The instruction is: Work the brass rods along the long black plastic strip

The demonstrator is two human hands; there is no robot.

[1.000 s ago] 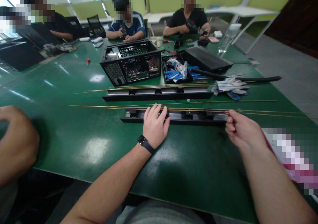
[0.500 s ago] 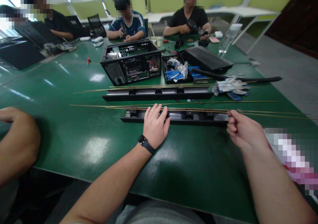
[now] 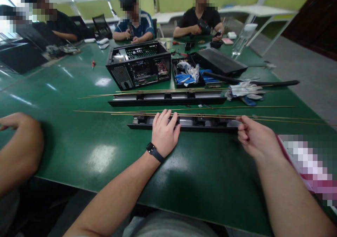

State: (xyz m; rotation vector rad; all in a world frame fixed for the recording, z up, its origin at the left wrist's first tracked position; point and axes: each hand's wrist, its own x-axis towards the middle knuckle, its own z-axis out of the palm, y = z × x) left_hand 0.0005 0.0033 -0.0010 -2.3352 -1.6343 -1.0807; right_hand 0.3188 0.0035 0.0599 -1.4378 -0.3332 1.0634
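My left hand (image 3: 165, 131) lies with its fingers apart over the nearer long black rail (image 3: 192, 128), a dark watch on its wrist. Thin brass-coloured rods (image 3: 126, 114) run lengthwise above that rail and beyond both its ends. At the rail's right end, my right hand (image 3: 254, 135) is closed in a pinch on a thin rod; exactly how many rods are in the pinch is hidden. Dark blocks (image 3: 200, 120) sit inside the rail's channel. A second black rail (image 3: 158, 102) lies parallel behind it, also with thin rods over it.
Behind the rails stand an opened computer case (image 3: 139, 68) and a black tray (image 3: 175, 83) holding gloves. White-and-blue gloves (image 3: 244, 89) and a black strip (image 3: 276, 83) lie to the right. Another person's arm (image 3: 23, 142) rests at left; co-workers sit across the green table (image 3: 86, 139).
My right hand has shifted slightly left along the rods. My left hand stays in place on the rail.
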